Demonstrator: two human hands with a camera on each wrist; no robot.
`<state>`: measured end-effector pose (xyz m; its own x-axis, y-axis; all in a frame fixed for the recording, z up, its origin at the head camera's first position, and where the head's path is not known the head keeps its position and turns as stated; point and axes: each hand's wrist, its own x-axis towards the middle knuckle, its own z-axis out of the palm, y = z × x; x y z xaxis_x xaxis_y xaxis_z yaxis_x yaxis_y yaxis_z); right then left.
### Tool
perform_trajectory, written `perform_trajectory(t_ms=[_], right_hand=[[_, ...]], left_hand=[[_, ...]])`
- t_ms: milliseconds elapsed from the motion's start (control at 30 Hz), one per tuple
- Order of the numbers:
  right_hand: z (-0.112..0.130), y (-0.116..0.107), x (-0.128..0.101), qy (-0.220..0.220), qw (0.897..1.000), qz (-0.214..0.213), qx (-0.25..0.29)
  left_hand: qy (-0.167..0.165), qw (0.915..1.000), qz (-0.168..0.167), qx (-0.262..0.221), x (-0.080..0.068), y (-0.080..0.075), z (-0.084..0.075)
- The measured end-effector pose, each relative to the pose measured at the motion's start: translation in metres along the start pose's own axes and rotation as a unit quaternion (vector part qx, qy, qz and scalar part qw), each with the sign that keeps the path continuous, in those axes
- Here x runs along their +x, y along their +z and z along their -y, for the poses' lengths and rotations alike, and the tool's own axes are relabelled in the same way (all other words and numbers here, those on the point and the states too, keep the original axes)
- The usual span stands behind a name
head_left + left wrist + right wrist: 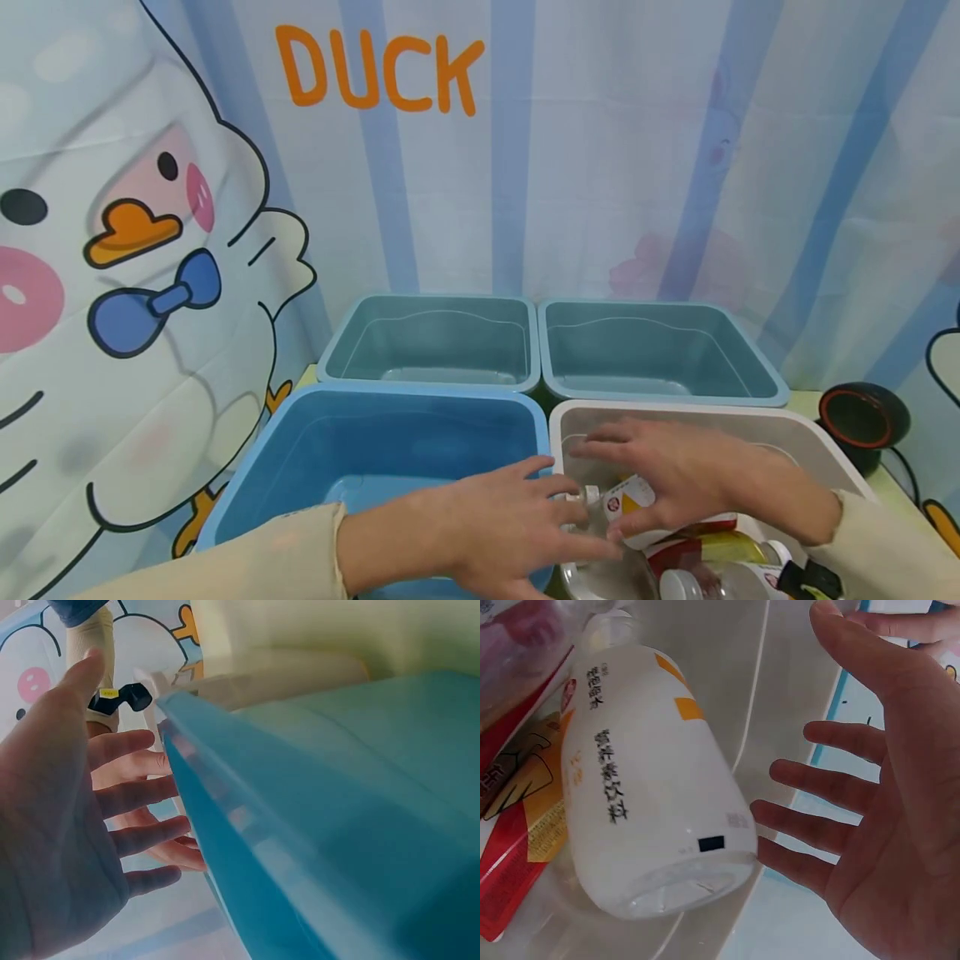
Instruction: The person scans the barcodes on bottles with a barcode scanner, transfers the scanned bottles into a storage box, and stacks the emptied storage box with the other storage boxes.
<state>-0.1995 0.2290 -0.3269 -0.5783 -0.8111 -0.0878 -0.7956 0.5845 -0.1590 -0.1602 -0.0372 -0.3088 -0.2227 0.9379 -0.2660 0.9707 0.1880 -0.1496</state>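
My left hand point(510, 525) reaches over the edge between the blue bin point(442, 392) and the off-white bin point(675, 408), fingers spread. In the left wrist view its palm shows bare beside the blue wall. Over the off-white bin, my right hand point(678, 467) has its fingers extended. Close to its fingertips in the right wrist view lies a white-labelled bottle point(645, 780) with orange patches, tilted on its side; contact is unclear. Beside it are a red-and-yellow package point(536, 802) and several clear bottles, including one with a white cap point(678, 586).
Two teal bins point(442, 380) point(667, 398) stand side by side behind the front pair. A black round device point(862, 417) with a cable sits to the right. A printed duck curtain point(600, 167) hangs behind the bins.
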Motion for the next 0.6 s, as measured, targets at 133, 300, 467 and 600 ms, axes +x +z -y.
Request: perform_trajectory(t_ms=[133, 300, 467, 600], right_hand=[[0.0, 0.004, 0.001, 0.019, 0.999, 0.025, 0.011], [0.0, 0.01, 0.004, 0.038, 0.998, 0.046, 0.018], [-0.001, 0.019, 0.007, 0.059, 0.995, 0.069, 0.038], [-0.003, 0.025, 0.009, 0.078, 0.992, 0.091, 0.051]], left_hand=[[0.013, 0.9998, 0.014, 0.008, 0.006, 0.002, -0.004], [0.037, 0.9987, -0.004, -0.035, 0.011, 0.004, -0.008], [0.058, 0.9977, -0.017, -0.032, 0.014, 0.007, -0.011], [0.059, 0.9981, -0.018, -0.01, 0.015, 0.009, -0.012]])
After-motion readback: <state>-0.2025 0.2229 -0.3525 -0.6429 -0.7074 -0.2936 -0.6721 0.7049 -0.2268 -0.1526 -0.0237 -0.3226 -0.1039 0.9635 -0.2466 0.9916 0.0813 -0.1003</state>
